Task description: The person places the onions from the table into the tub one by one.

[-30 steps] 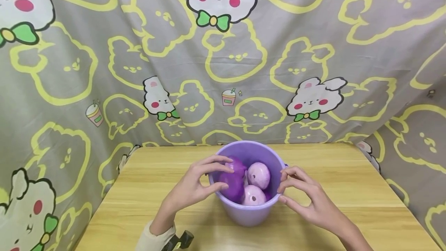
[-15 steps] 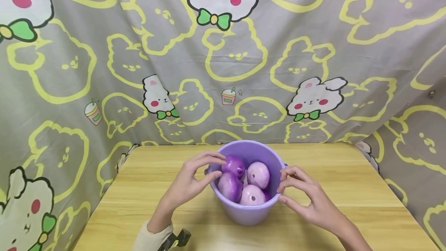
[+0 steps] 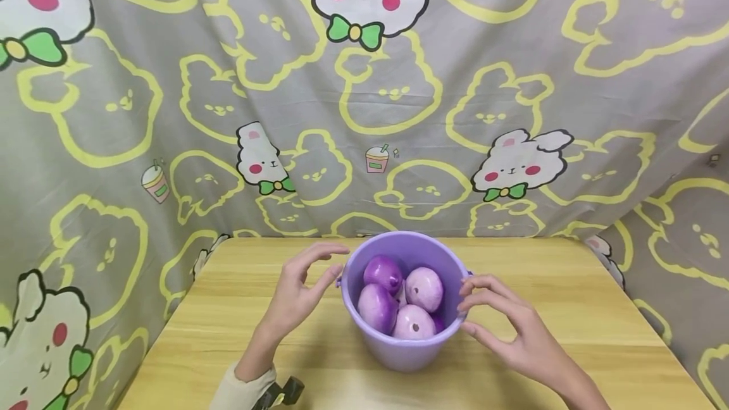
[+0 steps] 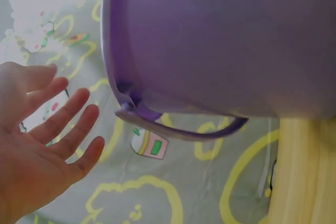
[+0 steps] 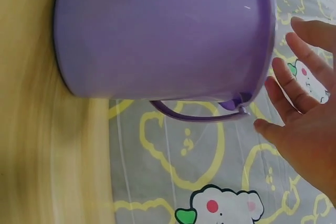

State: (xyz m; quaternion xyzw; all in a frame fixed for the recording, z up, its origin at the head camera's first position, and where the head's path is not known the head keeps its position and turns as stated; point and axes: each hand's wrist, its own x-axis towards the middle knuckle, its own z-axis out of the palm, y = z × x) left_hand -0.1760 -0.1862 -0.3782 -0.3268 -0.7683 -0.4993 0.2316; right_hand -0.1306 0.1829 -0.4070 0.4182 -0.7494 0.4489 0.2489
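Observation:
A purple bucket [image 3: 404, 356] stands upright on the table, with several purple onions [image 3: 424, 290] inside. A darker onion [image 3: 381, 273] lies at the bucket's back left. My left hand [image 3: 296, 296] is in the air just left of the rim, fingers loosely bent and holding nothing; in the left wrist view a gap separates this hand [image 4: 47, 145] from the bucket [image 4: 220, 45]. At the right rim is my right hand [image 3: 521, 328], its fingers spread and relaxed. In the right wrist view its fingertips [image 5: 278, 64] are very close to the rim; contact is unclear.
The bucket's handle [image 4: 194, 136] hangs down on its far side. Beneath is a wooden table [image 3: 228, 334]. A grey patterned cloth [image 3: 319, 100] hangs behind the table and along both sides.
My left hand has come out of the bucket and moved left, past the rim, leaving the onions. The right hand stays by the right rim, its fingers slightly more spread.

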